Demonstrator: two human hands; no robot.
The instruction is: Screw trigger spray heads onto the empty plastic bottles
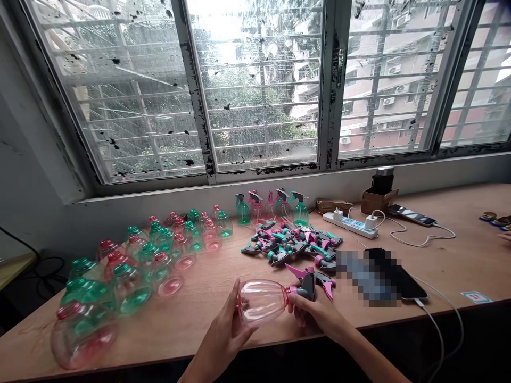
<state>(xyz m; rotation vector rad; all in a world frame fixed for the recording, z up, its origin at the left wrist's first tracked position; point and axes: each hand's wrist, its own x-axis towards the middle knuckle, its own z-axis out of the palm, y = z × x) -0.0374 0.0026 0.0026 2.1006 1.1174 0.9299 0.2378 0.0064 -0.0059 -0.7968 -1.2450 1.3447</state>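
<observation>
A clear pink spray bottle [261, 302] lies sideways in the air above the table's front edge. My left hand [227, 325] is wrapped round its base end, thumb below. At the neck, my right hand [315, 313] grips the pink collar of a grey-and-pink trigger spray head [306, 285], which sits on the bottle's mouth. Whether the collar is fully screwed on cannot be seen. Just beyond my right hand, another pink-and-grey spray head [328, 284] rests on the table, in front of a heap of loose pink, teal and grey spray heads [295, 242].
Several open pink and green bottles [131, 290] stand on the left of the wooden table [215, 340]. Bottles with spray heads [300, 213] line the window side. To the right are a power strip [351, 223], phones [413, 215] with cables, and a cardboard box [377, 201].
</observation>
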